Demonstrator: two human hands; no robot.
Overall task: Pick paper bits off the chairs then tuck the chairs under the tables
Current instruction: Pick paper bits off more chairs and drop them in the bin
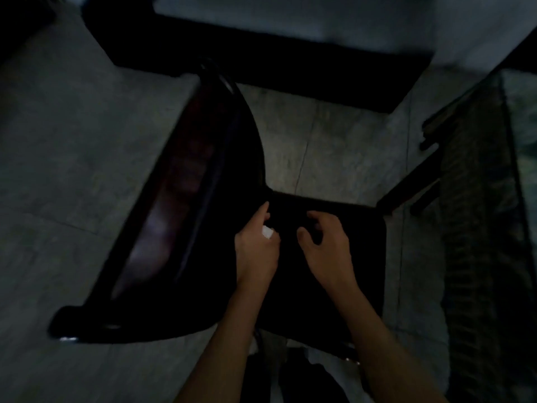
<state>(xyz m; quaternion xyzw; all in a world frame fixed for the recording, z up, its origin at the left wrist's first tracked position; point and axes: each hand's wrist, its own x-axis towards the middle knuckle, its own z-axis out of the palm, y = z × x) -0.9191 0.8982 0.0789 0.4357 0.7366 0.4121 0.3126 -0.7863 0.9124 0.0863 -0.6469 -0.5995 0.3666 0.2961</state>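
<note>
A dark chair (334, 286) stands below me in dim light, its curved backrest (186, 199) to the left and its black seat under both hands. My left hand (255, 245) hovers over the seat's back left part with a small white paper bit (267, 231) pinched in its fingers. My right hand (325, 239) is just to the right of it over the seat, fingers curled and apart, with nothing seen in it. The dark table (290, 62) lies beyond the chair at the top of the view.
Grey tiled floor (72, 141) surrounds the chair. Another dark chair's frame (412, 181) and a woven-looking dark panel (479, 199) stand close on the right. The picture is dark and blurred.
</note>
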